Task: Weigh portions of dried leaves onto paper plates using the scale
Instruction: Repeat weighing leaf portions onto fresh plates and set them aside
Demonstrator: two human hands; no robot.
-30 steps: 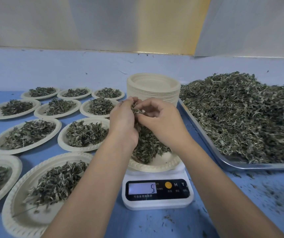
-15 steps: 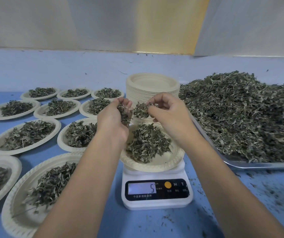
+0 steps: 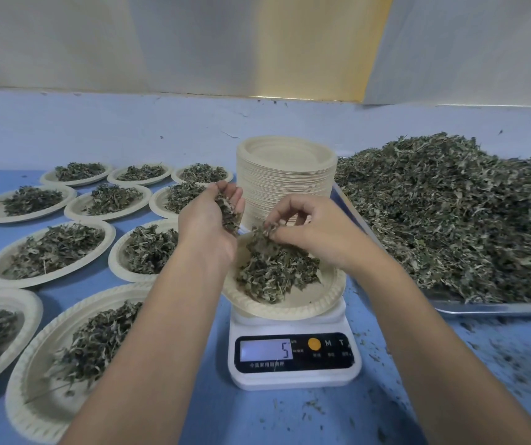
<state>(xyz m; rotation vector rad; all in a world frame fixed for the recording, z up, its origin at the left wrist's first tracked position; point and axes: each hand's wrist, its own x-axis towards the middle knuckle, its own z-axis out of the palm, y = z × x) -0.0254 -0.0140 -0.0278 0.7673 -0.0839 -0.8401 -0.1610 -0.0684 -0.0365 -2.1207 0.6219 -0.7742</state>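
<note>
A white digital scale [image 3: 293, 358] stands at centre front, its display showing 5. On it rests a paper plate [image 3: 315, 303] holding a mound of dried leaves [image 3: 277, 271]. My left hand [image 3: 209, 223] hovers over the plate's left rim, cupped around a small clump of leaves. My right hand [image 3: 309, 226] is just above the mound, its fingertips pinching a tuft of leaves at the top of the pile. A big heap of loose dried leaves [image 3: 457, 213] fills a metal tray [image 3: 495, 308] to the right.
A tall stack of unused paper plates [image 3: 285, 175] stands behind the scale. Several filled plates [image 3: 48, 252] cover the blue table on the left, the nearest [image 3: 74, 354] under my left forearm. Leaf crumbs litter the table at front right.
My hands have drawn apart. The right hand has dropped from above the plate down to the mound; the left hand stays raised with its clump. The display still reads 5.
</note>
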